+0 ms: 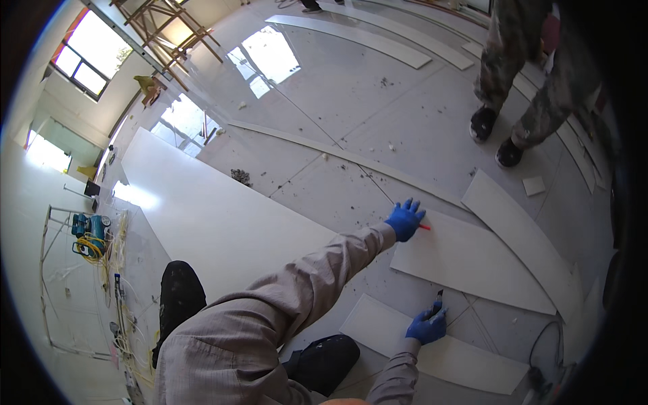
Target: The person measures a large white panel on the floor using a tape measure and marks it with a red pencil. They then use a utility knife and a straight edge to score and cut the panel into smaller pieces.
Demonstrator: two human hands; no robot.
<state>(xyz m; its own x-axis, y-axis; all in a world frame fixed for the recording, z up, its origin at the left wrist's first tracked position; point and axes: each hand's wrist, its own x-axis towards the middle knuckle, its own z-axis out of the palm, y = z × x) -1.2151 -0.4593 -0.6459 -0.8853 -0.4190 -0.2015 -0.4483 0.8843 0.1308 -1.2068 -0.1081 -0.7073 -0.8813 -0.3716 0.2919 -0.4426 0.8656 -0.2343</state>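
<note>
My left hand, in a blue glove, reaches to the far left corner of a white panel piece. Its fingers are partly spread, and a thin red stick, like a pencil, pokes out at the thumb side. How the palm grips it is hidden. My right hand, gloved in blue too, is closed around a dark, narrow tool that looks like a utility knife, tip pointing away from me. That hand is over another white panel strip, nearer to me.
A large white panel lies at left. Another offcut and a long thin strip lie beyond my hands. A person in camouflage trousers stands far right. An air compressor and hoses are at left; a wooden stand is behind.
</note>
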